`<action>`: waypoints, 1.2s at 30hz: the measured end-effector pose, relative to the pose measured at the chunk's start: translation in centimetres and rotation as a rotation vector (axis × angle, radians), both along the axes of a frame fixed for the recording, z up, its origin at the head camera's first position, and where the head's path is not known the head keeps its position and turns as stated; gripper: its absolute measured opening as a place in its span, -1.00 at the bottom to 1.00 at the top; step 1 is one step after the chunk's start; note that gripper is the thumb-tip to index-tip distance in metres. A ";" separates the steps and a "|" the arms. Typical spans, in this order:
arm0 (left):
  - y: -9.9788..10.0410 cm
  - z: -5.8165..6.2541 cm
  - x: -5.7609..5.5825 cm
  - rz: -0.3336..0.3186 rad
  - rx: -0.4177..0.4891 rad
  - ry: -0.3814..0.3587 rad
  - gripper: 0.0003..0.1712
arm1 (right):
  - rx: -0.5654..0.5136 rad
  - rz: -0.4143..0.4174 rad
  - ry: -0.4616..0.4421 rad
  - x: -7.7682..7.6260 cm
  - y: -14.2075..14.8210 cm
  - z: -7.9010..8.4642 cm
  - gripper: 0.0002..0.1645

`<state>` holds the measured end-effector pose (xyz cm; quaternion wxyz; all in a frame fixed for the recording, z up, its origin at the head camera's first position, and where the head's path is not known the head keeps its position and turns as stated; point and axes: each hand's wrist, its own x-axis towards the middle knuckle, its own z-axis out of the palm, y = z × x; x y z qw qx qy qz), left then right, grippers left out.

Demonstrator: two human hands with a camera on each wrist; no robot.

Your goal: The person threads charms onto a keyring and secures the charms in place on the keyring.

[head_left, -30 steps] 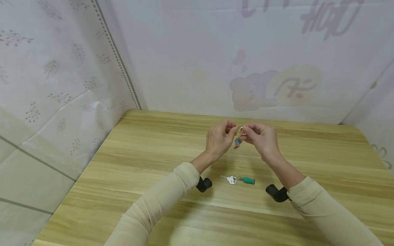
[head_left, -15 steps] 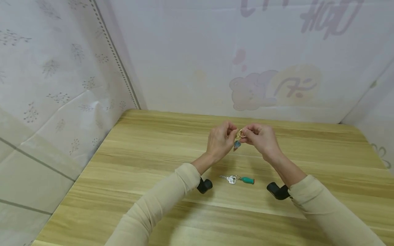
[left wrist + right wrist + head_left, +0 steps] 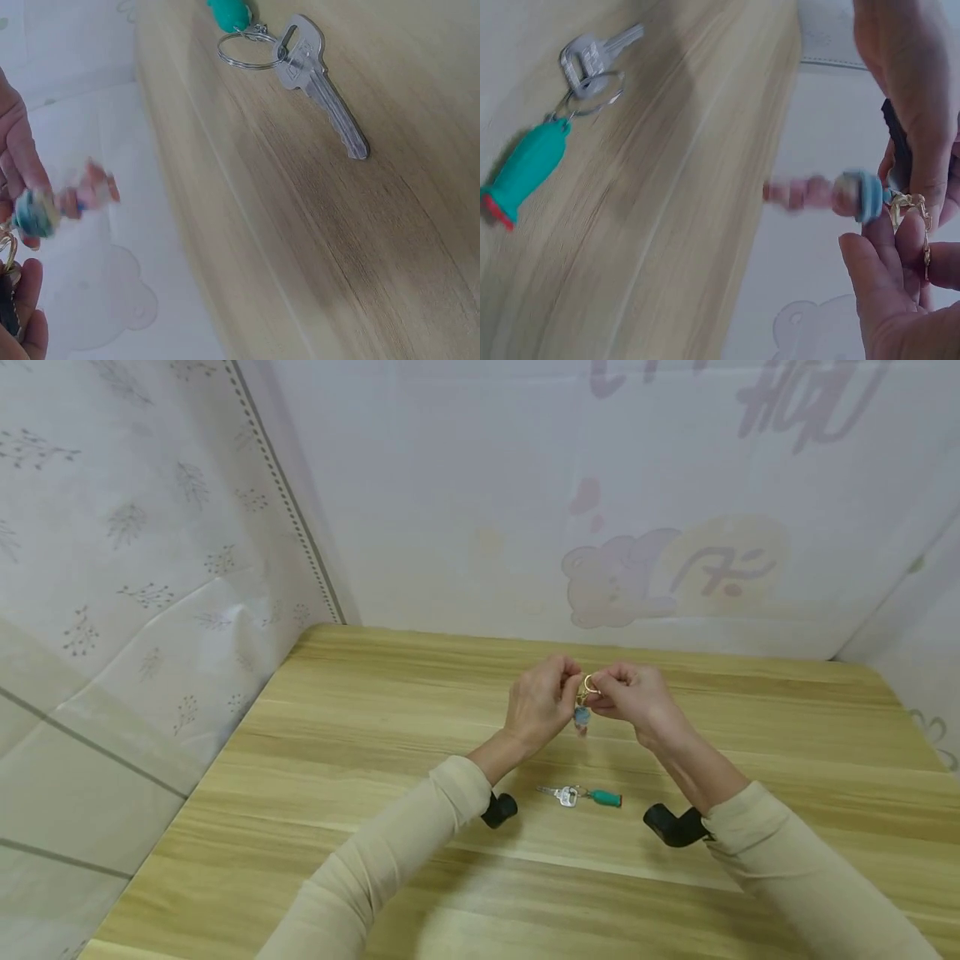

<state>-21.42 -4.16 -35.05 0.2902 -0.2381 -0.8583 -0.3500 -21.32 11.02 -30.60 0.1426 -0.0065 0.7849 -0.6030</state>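
Observation:
Over the far part of the table, both hands meet at a gold key ring (image 3: 590,683). My right hand (image 3: 637,700) pinches the ring and its gold chain (image 3: 927,247) between thumb and fingers. In my left hand (image 3: 536,702) is a dark key (image 3: 898,146) with a toothed edge, mostly covered by the fingers. A small figure charm (image 3: 582,717), blue above and pink below, dangles from the chain between the hands, blurred in both wrist views. Whether the dark key is threaded on the ring cannot be told.
Nearer on the wooden table (image 3: 375,693) lies a silver key (image 3: 567,796) on a split ring (image 3: 604,94) with a green bottle-shaped fob (image 3: 606,798). Black curved pieces (image 3: 500,810) show by both forearms. A printed cloth wall (image 3: 450,527) stands behind the table.
The charm has swung and hangs straighter, slightly lower. Both hands have stayed almost in place, still holding the ring and key. The silver key has not moved.

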 end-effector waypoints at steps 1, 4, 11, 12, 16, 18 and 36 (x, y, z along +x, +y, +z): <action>0.0 0.0 0.0 -0.001 -0.003 0.013 -0.94 | -0.020 -0.003 -0.020 0.0 0.0 0.0 -0.71; 0.0 0.0 0.0 -0.002 -0.010 0.037 -0.94 | -0.098 -0.010 -0.076 0.0 -0.1 0.2 -0.78; 0.0 -0.3 -0.1 -0.006 -0.005 0.069 -0.95 | -0.307 -0.026 -0.179 0.1 -0.1 0.2 -0.83; 0.0 -0.3 -0.1 -0.007 -0.005 0.074 -0.95 | -0.324 -0.030 -0.187 0.2 -0.1 0.2 -0.80; 0.1 -0.3 -0.1 -0.006 -0.002 0.092 -0.96 | -0.392 -0.058 -0.224 0.2 -0.3 0.1 -0.66; 0.1 -0.4 -0.2 -0.004 -0.004 0.096 -0.96 | -0.417 -0.071 -0.232 0.2 -0.4 0.1 -0.61; 0.0 0.4 -0.4 -0.006 -0.039 0.100 -0.95 | -0.325 -0.009 -0.164 0.0 -0.2 0.3 -0.92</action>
